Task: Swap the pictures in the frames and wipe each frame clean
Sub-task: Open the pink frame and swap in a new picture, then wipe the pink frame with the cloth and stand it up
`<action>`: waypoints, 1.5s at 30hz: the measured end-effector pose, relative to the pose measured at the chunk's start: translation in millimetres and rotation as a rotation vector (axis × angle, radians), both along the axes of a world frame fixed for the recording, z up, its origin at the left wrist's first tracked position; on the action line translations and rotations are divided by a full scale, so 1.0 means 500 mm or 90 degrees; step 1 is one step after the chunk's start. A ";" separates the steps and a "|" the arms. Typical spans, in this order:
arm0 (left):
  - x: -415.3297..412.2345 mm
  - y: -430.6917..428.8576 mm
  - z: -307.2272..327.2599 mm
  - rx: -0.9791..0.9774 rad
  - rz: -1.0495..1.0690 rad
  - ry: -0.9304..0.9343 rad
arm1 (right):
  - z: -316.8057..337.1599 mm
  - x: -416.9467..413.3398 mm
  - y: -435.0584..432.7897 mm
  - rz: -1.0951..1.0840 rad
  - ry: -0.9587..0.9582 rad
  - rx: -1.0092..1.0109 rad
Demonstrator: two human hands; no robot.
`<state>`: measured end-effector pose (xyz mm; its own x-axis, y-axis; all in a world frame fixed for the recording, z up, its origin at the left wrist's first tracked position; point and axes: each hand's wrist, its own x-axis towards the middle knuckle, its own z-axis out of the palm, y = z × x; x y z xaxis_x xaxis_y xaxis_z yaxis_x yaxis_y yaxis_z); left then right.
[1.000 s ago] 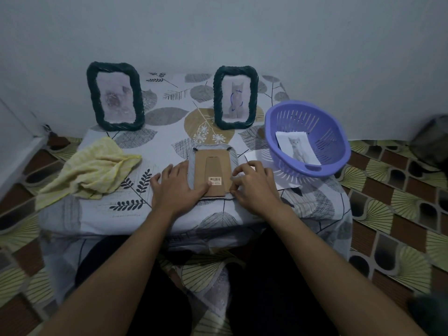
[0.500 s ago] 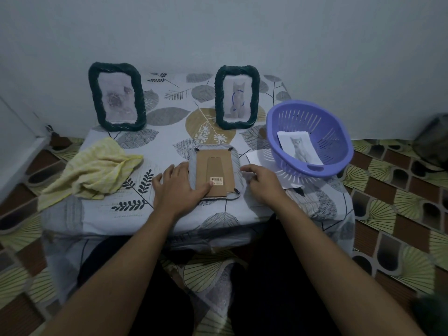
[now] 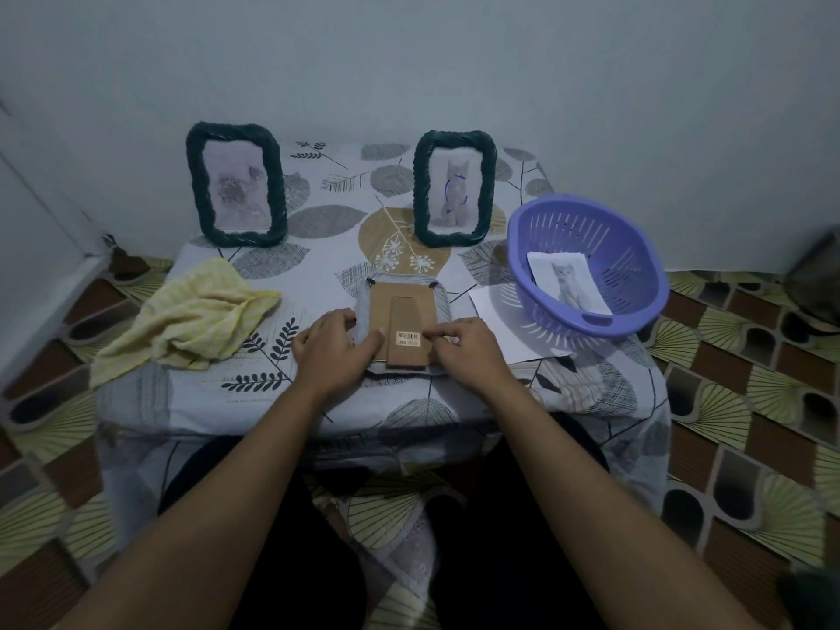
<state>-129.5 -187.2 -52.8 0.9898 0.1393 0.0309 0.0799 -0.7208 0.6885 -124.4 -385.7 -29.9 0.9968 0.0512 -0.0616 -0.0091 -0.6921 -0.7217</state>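
Face-down frame (image 3: 402, 311) with its flat brown cardboard back sits between both hands on the counter (image 3: 318, 266). Left hand (image 3: 334, 352) lies flat, fingers straight, thumb on the cardboard. Right hand (image 3: 472, 354) curls its fingertips at the right edge; can't tell if it's actually gripping.

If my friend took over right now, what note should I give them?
The left hand rests on the face-down frame; the right hand works at its cardboard back, grip unclear.
The left standing frame and right standing frame hold pictures at the back.
A cat picture lies in the purple basket; the yellow cloth lies at the left.
Done: nothing certain.
Left: finish this frame, swap the others, wipe all.
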 end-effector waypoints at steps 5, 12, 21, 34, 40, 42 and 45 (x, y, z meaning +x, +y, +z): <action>-0.017 0.021 0.033 -0.211 0.083 -0.017 | 0.022 -0.015 0.031 0.039 0.065 0.080; -0.037 0.042 0.136 -0.153 0.187 -0.173 | 0.019 -0.012 0.099 0.095 0.115 0.242; -0.051 -0.035 0.158 0.047 0.045 -0.311 | 0.075 -0.003 0.075 -0.061 0.292 0.780; -0.046 -0.037 0.049 0.149 -0.119 -0.260 | 0.002 0.013 0.069 -0.200 0.195 0.776; -0.012 0.077 0.024 0.211 0.034 -0.227 | -0.022 0.022 0.097 -0.203 0.141 0.730; -0.004 0.114 0.023 0.230 0.090 -0.229 | -0.024 0.027 0.107 -0.204 0.146 0.728; 0.010 0.168 0.020 0.311 0.161 -0.154 | -0.025 0.031 0.120 -0.200 0.177 0.739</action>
